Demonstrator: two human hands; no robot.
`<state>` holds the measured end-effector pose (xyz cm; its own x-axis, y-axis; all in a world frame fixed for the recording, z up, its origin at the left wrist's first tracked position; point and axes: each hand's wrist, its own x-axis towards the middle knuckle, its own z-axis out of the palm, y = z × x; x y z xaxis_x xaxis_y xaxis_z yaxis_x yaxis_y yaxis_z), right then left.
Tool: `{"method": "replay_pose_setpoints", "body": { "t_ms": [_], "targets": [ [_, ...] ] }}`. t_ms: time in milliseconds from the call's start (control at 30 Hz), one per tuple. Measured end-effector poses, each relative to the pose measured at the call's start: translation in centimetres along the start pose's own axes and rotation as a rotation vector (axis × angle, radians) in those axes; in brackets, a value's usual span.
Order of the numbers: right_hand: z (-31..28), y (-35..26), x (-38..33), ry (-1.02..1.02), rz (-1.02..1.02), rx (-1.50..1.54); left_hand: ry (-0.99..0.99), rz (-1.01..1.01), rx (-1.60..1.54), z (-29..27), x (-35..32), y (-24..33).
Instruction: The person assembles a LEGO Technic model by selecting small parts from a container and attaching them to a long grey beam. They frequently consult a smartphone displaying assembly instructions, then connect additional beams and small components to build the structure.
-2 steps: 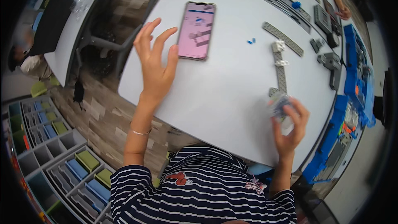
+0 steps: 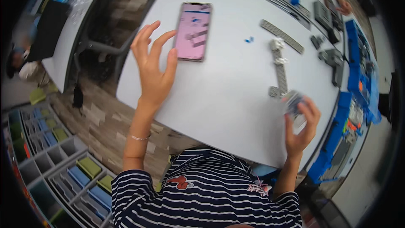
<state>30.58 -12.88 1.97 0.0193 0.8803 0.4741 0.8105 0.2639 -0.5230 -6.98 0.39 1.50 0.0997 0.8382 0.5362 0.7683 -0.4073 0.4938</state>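
Observation:
My left hand [image 2: 155,74] hovers over the white table [image 2: 215,101] with its fingers spread, holding nothing. Beside its fingertips lies a phone [image 2: 193,33] with a pink screen showing pictures of parts. In my right hand [image 2: 303,124] is a small see-through packet [image 2: 294,103] with something dark in it; motion blur hides what. Just beyond the packet lies a grey perforated beam [image 2: 281,76] with white connector pieces [image 2: 278,44] on it. A short grey piece [image 2: 274,91] sits at its near end. Another grey beam [image 2: 282,36] rests at an angle farther off.
Small blue pegs [image 2: 249,39] lie between phone and beams. Grey motor-like blocks [image 2: 333,61] stand at the right, by blue part trays [image 2: 331,143]. Another person's hand [image 2: 345,8] is at the far right. A sectioned grey organiser [image 2: 71,177] is at lower left.
My right hand has shifted a little to the right with the packet, away from the beam's near end. My left hand stays spread beside the phone. The whole view has shifted slightly.

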Motion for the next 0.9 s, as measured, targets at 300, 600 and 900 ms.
{"method": "replay_pose_setpoints", "body": {
  "t_ms": [300, 600, 900],
  "targets": [
    [-3.4, 9.4, -0.3, 0.066, 0.324, -0.112, -0.467, 0.317, -0.447, 8.1, 6.3, 5.7],
    [-0.2, 3.4, 1.7, -0.169, 0.056, -0.088, -0.63, 0.594, -0.444, 17.6, 12.0, 6.8],
    [1.0, 5.6, 3.6, -0.231, 0.299, 0.265, -0.615, 0.249, -0.705, 11.9, 6.9, 7.5]
  ]
}}
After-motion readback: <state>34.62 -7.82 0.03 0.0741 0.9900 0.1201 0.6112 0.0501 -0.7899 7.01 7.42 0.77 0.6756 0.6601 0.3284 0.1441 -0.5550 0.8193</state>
